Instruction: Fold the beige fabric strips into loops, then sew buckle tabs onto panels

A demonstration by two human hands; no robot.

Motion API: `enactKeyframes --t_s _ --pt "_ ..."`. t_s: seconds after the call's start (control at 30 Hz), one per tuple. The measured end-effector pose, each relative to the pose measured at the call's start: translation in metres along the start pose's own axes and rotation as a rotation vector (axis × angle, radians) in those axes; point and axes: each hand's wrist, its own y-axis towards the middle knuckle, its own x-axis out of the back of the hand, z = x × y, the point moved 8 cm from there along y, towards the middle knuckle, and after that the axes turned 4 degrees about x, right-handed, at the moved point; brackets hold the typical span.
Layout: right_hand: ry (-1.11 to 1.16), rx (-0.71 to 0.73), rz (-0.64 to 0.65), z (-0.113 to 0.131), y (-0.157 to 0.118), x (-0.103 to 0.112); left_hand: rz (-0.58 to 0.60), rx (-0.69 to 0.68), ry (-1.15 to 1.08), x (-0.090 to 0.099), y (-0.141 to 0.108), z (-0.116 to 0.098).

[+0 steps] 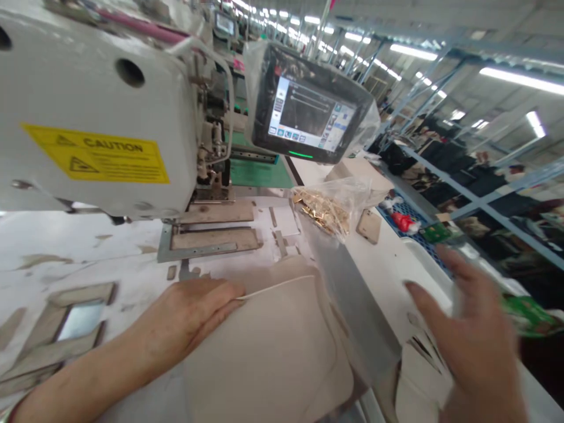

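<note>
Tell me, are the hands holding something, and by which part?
The left hand lies flat on the upper edge of a beige panel, pressing rather than gripping it. The blurred right hand is open and holds nothing.

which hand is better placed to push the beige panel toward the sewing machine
Left, probably: the left hand rests on the beige panel, while the blurred right hand is raised off to the side.

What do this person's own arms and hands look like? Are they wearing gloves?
No gloves: both hands are bare. The left hand shows no ring, and the left forearm is uncovered, with perhaps a thin band near the picture's lower edge. The right hand is blurred, though its fingers look bare.
</note>
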Motion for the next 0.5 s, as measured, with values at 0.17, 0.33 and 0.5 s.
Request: enactKeyframes --t_s 0.17,0.33,0.5 --pt "0.606 0.209 0.71 0.115 -0.032 -0.124 0.015 0.145 -0.015 -0.004 -0.01 0.015" --pt "0.811 -0.355 0.558 0.044 0.013 -0.136 0.084 0.206 -0.108 -0.006 -0.016 0.02" --pt "0.783 -0.46 0.499 -0.004 0.069 -0.157 0.098 -0.022 -0.014 -0.005 -0.005 -0.01"
